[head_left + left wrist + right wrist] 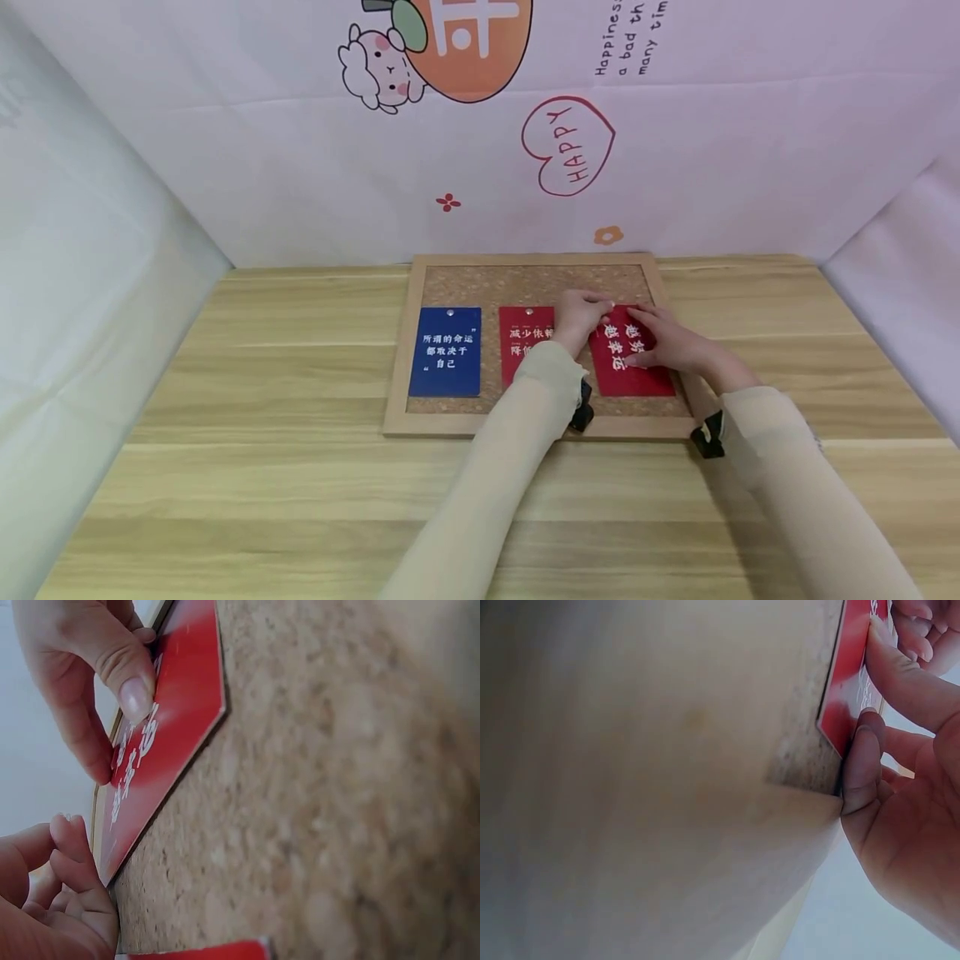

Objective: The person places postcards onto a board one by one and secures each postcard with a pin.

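A corkboard (487, 283) in a pale wooden frame lies on the table. On its right part a red card (637, 382) with white writing lies slightly askew. My left hand (579, 321) is at the card's top edge, thumb and forefinger pinching what looks like a small pale pin (66, 817), mostly hidden by the fingertips. Spread over the card's right side, my right hand (675, 342) presses it with thumb and fingertips; its thumb (135, 697) lies flat across the writing. Another red card (517, 333), partly behind my left arm, has a silver pin (529, 311) at its top.
A blue card (445, 367) with a silver pin (450, 312) hangs at the board's left. Around the board is a wood-grain table (285, 467). White cloth (300, 183) printed with drawings rises behind, with more white cloth at both sides.
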### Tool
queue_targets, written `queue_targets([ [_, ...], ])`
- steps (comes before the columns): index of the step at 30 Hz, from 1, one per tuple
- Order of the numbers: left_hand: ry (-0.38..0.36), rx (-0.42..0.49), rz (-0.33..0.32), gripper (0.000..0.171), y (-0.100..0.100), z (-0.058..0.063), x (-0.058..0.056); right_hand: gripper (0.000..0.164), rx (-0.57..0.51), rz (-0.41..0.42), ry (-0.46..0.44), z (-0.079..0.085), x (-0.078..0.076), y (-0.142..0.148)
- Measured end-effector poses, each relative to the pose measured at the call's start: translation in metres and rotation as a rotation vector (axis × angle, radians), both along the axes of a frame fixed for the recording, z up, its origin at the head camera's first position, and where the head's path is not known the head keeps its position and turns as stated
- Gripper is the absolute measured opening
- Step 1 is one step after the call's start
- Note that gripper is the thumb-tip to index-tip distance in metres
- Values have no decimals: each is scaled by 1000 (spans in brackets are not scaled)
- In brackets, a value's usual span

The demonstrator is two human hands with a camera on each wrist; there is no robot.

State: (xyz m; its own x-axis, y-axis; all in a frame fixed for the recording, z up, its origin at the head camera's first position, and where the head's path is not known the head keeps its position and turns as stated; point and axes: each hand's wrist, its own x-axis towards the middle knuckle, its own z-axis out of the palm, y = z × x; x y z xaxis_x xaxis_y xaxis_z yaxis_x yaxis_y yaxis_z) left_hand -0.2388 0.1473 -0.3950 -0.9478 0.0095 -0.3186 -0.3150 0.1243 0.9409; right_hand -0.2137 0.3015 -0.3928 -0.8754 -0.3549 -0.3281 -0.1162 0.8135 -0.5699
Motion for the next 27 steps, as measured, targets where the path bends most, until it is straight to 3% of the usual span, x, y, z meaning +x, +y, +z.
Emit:
queue_targets([
  [4, 29, -108, -39, 16, 2, 2, 3, 88, -6, -4, -3, 1, 1, 1],
  [14, 47, -483, -141, 13, 9, 5, 0, 87, -8, -2, -4, 1, 2, 0],
  [18, 35, -552, -151, 14, 12, 4, -1, 88, -16, -7, -13, 0, 2, -1],
  [27, 49, -612, -183, 15, 15, 3, -3, 88, -23, -10, -14, 0, 2, 0],
])
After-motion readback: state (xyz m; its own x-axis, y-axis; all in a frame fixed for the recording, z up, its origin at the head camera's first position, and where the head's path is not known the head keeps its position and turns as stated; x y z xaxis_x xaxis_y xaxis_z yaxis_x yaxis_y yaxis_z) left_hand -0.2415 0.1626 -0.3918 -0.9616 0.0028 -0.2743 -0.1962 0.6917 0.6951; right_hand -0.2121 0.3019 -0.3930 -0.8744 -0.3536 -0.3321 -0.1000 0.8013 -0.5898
